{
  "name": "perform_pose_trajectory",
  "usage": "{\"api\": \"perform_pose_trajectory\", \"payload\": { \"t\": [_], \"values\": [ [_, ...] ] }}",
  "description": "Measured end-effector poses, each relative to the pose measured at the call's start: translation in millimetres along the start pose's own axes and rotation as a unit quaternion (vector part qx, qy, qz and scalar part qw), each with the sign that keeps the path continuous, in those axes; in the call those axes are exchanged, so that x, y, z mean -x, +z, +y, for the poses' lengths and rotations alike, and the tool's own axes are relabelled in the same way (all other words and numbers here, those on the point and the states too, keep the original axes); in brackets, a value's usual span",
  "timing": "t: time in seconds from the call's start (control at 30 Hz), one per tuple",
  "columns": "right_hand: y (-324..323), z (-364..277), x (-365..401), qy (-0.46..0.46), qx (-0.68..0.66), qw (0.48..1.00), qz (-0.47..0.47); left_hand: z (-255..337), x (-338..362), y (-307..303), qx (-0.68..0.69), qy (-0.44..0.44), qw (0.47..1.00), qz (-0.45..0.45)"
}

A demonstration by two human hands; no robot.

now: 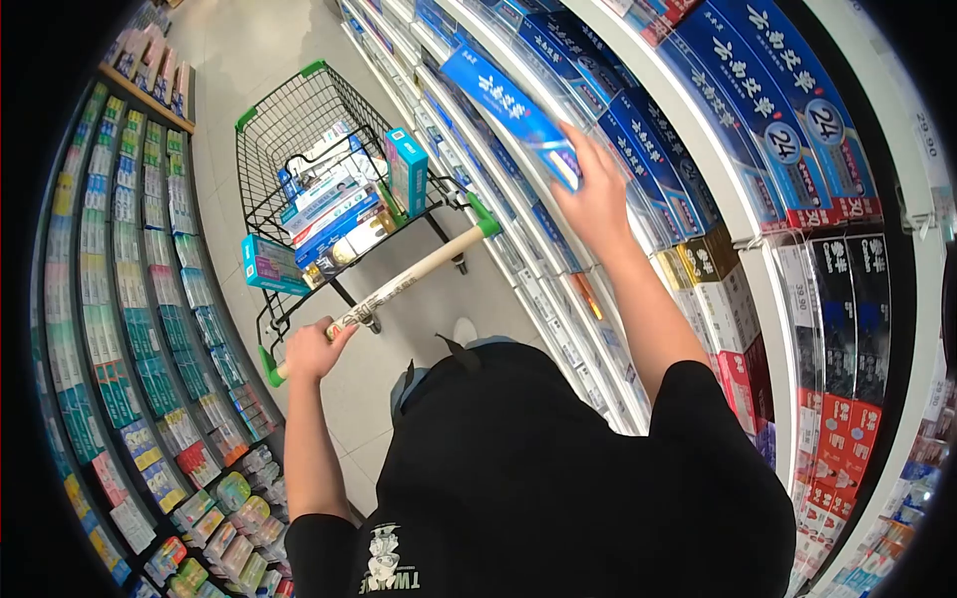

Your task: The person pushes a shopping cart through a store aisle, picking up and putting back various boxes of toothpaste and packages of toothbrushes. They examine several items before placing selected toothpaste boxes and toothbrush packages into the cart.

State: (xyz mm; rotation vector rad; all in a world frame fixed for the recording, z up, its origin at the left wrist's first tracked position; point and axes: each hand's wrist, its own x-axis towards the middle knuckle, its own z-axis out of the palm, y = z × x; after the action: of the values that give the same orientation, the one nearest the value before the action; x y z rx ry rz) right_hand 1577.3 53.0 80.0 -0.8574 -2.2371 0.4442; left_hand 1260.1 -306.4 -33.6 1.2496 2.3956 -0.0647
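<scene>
My right hand is closed around the near end of a long blue toothpaste box, held tilted in front of the right-hand shelves. Similar blue boxes stand in rows on the shelf beside it. My left hand is wrapped round the left part of the shopping cart's handle, a pale bar with green ends. Inside the wire shopping cart lie several boxes, among them a blue and white box. Teal boxes stand at the cart's near corners, one at the right and one at the left.
Shelves of packaged goods line the left side of the aisle. On the right, tiered shelves hold blue boxes, black boxes and red boxes, with white shelf edges. Tiled floor runs ahead past the cart.
</scene>
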Motion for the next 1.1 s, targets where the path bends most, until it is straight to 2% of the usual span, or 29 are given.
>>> {"api": "perform_pose_trajectory", "payload": {
  "t": [0.13,0.27,0.4,0.43,0.53,0.67,0.7,0.83,0.93,0.97,1.1],
  "values": [
    [2.0,20.0,-66.5,-0.075,0.186,0.979,0.032,-11.4,-14.4,0.3,0.001,0.003,1.000,0.026],
    [18.2,41.9,-116.7,-0.075,0.328,0.938,0.087,-12.5,-27.2,-10.1,-0.003,-0.001,0.999,0.032],
    [20.6,45.0,-144.6,0.049,0.325,0.944,0.032,-10.9,-35.7,-14.5,-0.003,-0.007,0.999,0.035],
    [15.3,41.6,-145.3,0.092,0.307,0.947,-0.014,-9.7,-38.2,-16.3,0.000,-0.010,0.999,0.034],
    [8.6,30.7,-145.7,0.138,0.313,0.937,-0.076,-4.4,-45.0,-20.6,0.002,-0.019,0.999,0.026],
    [18.3,54.8,-160.3,0.076,0.321,0.944,-0.007,1.0,-54.3,-22.3,0.012,-0.022,0.999,0.026],
    [18.1,57.5,-168.9,0.078,0.328,0.941,-0.022,2.5,-56.3,-23.7,0.013,-0.022,0.999,0.026],
    [8.5,47.5,-187.8,0.170,0.377,0.901,-0.130,2.9,-59.6,-25.8,0.017,-0.029,0.999,0.021],
    [3.5,31.8,-178.5,0.164,0.444,0.868,-0.153,0.4,-59.9,-25.6,0.016,-0.029,0.999,0.022],
    [1.0,26.2,-179.3,0.196,0.436,0.859,-0.181,-2.9,-60.1,-24.2,0.015,-0.026,0.999,0.023],
    [-3.3,16.3,-177.1,0.250,0.372,0.877,-0.175,-5.6,-56.8,-26.8,0.014,-0.021,0.999,0.020]
  ]
}}
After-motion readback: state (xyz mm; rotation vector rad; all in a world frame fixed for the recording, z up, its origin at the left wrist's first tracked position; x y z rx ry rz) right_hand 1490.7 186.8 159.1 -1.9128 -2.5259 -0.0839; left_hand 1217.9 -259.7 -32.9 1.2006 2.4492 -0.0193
